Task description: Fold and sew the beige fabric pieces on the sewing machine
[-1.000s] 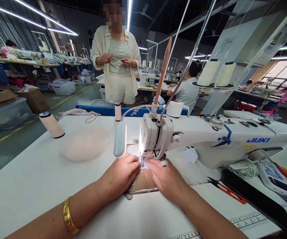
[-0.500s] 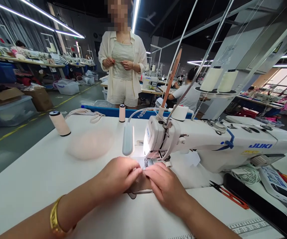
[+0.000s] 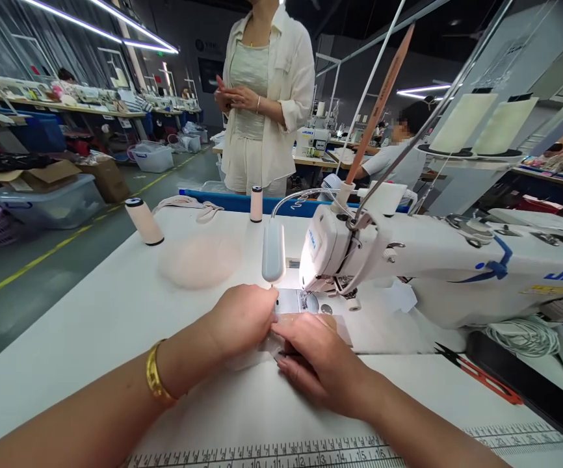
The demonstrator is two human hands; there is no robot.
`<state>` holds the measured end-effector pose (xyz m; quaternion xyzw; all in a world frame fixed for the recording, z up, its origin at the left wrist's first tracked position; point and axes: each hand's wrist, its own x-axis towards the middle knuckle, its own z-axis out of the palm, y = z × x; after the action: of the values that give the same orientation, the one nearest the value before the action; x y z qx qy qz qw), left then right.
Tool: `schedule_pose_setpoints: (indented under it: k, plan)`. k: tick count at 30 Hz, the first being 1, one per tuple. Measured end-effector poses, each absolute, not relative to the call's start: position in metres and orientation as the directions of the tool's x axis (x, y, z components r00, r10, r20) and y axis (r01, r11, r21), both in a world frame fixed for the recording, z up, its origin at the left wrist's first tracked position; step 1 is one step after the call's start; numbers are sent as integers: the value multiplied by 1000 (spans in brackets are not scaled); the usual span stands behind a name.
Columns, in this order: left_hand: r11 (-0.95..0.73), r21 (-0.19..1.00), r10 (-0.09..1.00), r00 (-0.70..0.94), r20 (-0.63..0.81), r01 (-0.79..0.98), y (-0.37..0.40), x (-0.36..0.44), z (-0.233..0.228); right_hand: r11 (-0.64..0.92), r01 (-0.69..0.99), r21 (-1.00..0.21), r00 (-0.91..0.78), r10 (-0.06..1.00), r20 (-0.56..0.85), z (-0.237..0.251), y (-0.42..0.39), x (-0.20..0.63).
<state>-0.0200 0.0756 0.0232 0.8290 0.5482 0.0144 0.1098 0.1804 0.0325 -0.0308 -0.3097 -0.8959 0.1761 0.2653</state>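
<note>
Item: beige fabric piece [image 3: 331,323], flat on the white table [image 3: 91,325] before the sewing machine [image 3: 408,260]. My left hand [image 3: 242,318] and right hand [image 3: 318,364] pinch its near edge between them.

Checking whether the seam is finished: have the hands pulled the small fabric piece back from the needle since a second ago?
Yes. Both hands, left and right, have drawn the fabric piece toward the person, away from the sewing machine needle.
</note>
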Motion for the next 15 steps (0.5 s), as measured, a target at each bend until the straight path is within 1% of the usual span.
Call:
schedule_pose_setpoints:
  k: [4, 6, 7, 8, 10, 12, 13, 15]
  plan:
    - [-403, 235, 899, 431, -79, 884, 78, -21, 29, 757, 441, -483, -680, 633, 371, -31, 32, 179]
    - [-426, 278, 887, 458, -59, 861, 80, -24, 30, 736, 459, -498, -658, 658, 366, -29, 32, 180]
    - [-428, 316, 882, 467, -57, 847, 81, -25, 29, 721, 471, -508, -645, 675, 360, -28, 32, 182]
    - [-410, 387, 881, 469, -68, 826, 82, -27, 28, 703, 484, -521, -631, 693, 349, -27, 32, 183]
    - [-302, 604, 879, 461, -123, 738, 82, -27, 24, 656, 495, -569, -600, 732, 322, -24, 32, 186]
    - [-108, 805, 873, 442, -203, 584, 79, -24, 19, 586, 496, -641, -551, 783, 290, -23, 32, 187]
    - [-8, 866, 864, 439, -246, 500, 78, -21, 17, 541, 499, -677, -520, 812, 266, -22, 32, 187]
    - [141, 918, 837, 450, -310, 371, 74, -15, 14, 451, 515, -729, -451, 866, 217, -22, 33, 186]
